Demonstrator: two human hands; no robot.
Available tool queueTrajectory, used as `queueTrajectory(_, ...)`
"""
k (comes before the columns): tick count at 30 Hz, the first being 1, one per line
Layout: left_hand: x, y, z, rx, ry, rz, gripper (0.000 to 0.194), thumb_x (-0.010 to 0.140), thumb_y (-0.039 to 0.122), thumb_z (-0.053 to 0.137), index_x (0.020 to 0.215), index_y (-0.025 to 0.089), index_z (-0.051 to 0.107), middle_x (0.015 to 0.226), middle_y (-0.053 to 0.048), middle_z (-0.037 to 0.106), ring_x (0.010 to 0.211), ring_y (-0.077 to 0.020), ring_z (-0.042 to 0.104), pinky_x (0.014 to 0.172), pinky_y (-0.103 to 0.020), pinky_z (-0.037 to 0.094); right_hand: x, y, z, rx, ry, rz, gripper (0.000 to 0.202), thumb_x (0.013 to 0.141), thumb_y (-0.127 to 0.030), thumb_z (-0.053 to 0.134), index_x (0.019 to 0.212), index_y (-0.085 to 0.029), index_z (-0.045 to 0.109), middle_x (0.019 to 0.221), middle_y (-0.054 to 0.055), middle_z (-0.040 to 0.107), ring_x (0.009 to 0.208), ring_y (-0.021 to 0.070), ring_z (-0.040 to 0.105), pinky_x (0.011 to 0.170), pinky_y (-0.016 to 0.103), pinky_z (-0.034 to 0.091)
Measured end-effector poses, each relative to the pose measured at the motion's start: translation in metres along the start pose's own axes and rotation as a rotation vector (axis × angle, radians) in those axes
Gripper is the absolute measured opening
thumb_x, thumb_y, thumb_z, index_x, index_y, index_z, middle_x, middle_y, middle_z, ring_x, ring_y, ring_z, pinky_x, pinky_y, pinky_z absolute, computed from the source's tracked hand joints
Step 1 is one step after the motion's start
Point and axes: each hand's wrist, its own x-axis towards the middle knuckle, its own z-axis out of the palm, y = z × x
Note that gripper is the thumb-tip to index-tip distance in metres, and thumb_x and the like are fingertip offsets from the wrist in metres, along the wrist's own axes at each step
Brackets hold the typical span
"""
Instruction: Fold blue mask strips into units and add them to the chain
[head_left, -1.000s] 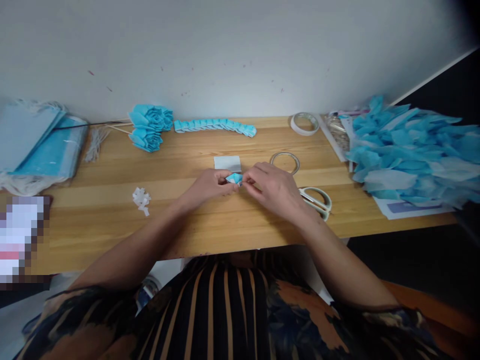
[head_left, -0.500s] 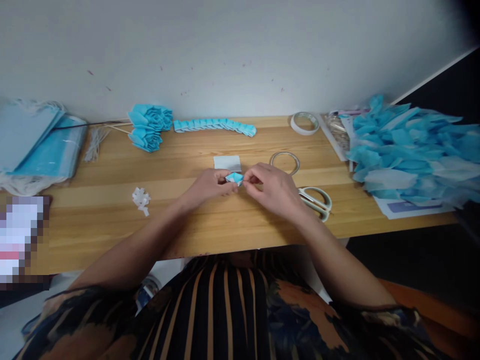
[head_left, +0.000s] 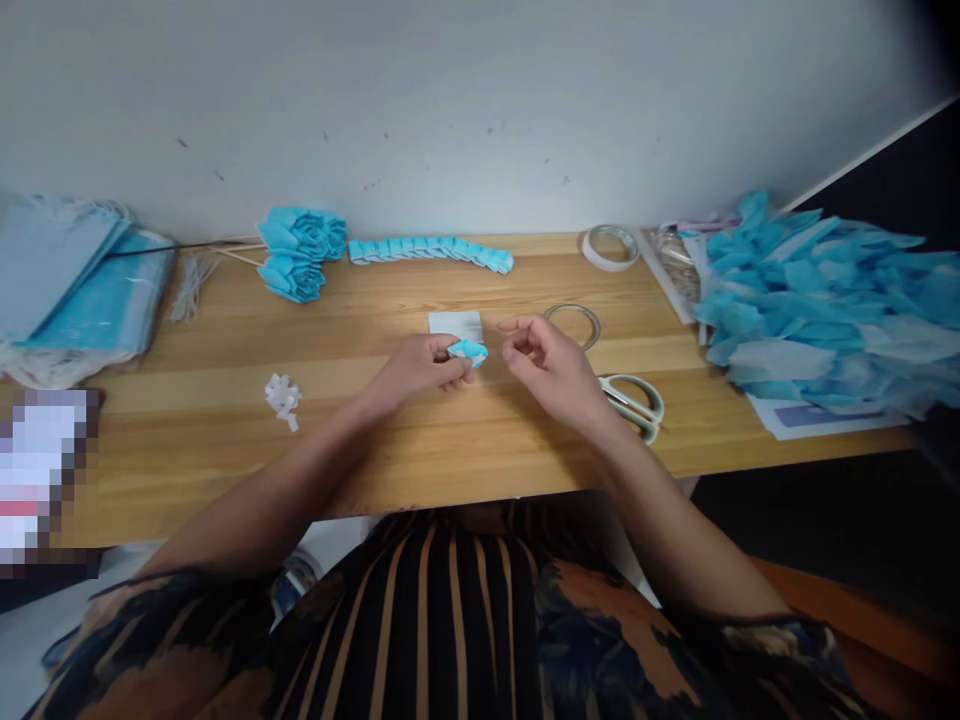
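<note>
Between the thumb and fingers of my left hand (head_left: 427,366) is a small folded blue-and-white petal (head_left: 469,352), pinched above the tabletop. My right hand (head_left: 546,362) hovers just right of it, apart from the petal, with its fingers loosely curled and spread; I see nothing in them. Behind the petal lies a pale, flat rectangular piece (head_left: 455,326). A pair of scissors with pale handles (head_left: 634,402) rests beside my right wrist, its blades partly hidden. A thin roll of tape (head_left: 574,326) lies behind the right hand.
Along the wall sit blue flowers on sticks (head_left: 300,245), a row of folded blue petals (head_left: 431,252) and a wider white tape roll (head_left: 611,262). A heap of blue pieces (head_left: 825,300) covers the right end. Blue sheets (head_left: 67,280) and a white ribbon bow (head_left: 283,397) are at left.
My right hand has let go of the petal's right end and moved slightly right, its fingers opening. The left hand keeps hold of the petal, which is turned a little.
</note>
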Motion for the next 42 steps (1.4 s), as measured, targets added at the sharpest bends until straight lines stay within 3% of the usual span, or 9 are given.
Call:
queueTrajectory(3, 0.001, -0.002, -0.001, -0.009, -0.002, 0.009, 0.008, 0.085, 0.018, 0.063, 0.079, 0.013, 0.065, 0.071, -0.002, 0.07, 0.058, -0.0073, 0.059, 0.058, -0.018, 0.048, -0.002, 0.001, 0.003, 0.003, 0.005, -0.035, 0.023, 0.088, -0.027, 0.057, 0.11, -0.022, 0.061, 0.09, 0.003, 0.07, 0.081, 0.0171, 0.065, 0.068, 0.029, 0.049)
queueTrajectory(11, 0.001, -0.005, -0.003, -0.008, -0.028, 0.056, 0.01, 0.083, 0.024, 0.065, 0.082, 0.013, 0.066, 0.077, -0.003, 0.072, 0.062, -0.0083, 0.061, 0.062, -0.02, 0.049, -0.008, -0.005, 0.011, -0.202, 0.078, -0.159, 0.004, 0.087, -0.022, 0.061, 0.088, -0.021, 0.064, 0.088, 0.003, 0.071, 0.076, 0.0163, 0.064, 0.07, 0.03, 0.048)
queueTrajectory(16, 0.001, -0.005, -0.003, 0.003, -0.006, 0.056, 0.013, 0.084, 0.025, 0.065, 0.08, 0.013, 0.066, 0.074, -0.003, 0.071, 0.062, -0.0087, 0.061, 0.061, -0.02, 0.048, -0.007, -0.003, 0.014, -0.129, 0.126, -0.079, 0.008, 0.086, -0.026, 0.061, 0.093, -0.022, 0.064, 0.084, 0.002, 0.069, 0.073, 0.016, 0.062, 0.067, 0.03, 0.048)
queueTrajectory(22, 0.0, -0.004, -0.003, 0.0, -0.014, 0.054, 0.013, 0.084, 0.026, 0.065, 0.081, 0.014, 0.067, 0.076, -0.002, 0.071, 0.063, -0.0089, 0.061, 0.063, -0.021, 0.049, -0.006, -0.001, 0.016, 0.035, 0.097, -0.017, 0.029, 0.083, -0.027, 0.063, 0.112, -0.022, 0.064, 0.098, 0.005, 0.071, 0.089, 0.0188, 0.066, 0.065, 0.029, 0.051)
queueTrajectory(32, 0.001, -0.005, -0.002, -0.007, -0.007, 0.057, 0.014, 0.086, 0.025, 0.063, 0.079, 0.013, 0.067, 0.075, -0.003, 0.071, 0.063, -0.0086, 0.061, 0.064, -0.021, 0.049, -0.008, 0.0, 0.018, 0.062, 0.061, 0.033, 0.027, 0.084, -0.029, 0.061, 0.11, -0.021, 0.066, 0.093, 0.005, 0.072, 0.086, 0.0183, 0.065, 0.067, 0.03, 0.052)
queueTrajectory(42, 0.002, -0.007, -0.005, -0.011, -0.019, 0.087, 0.017, 0.086, 0.028, 0.064, 0.078, 0.013, 0.067, 0.075, -0.004, 0.071, 0.063, -0.0092, 0.061, 0.064, -0.022, 0.05, -0.005, 0.005, 0.022, 0.122, 0.019, 0.074, 0.017, 0.083, -0.034, 0.062, 0.094, -0.021, 0.064, 0.084, 0.002, 0.068, 0.077, 0.0165, 0.062, 0.068, 0.031, 0.05)
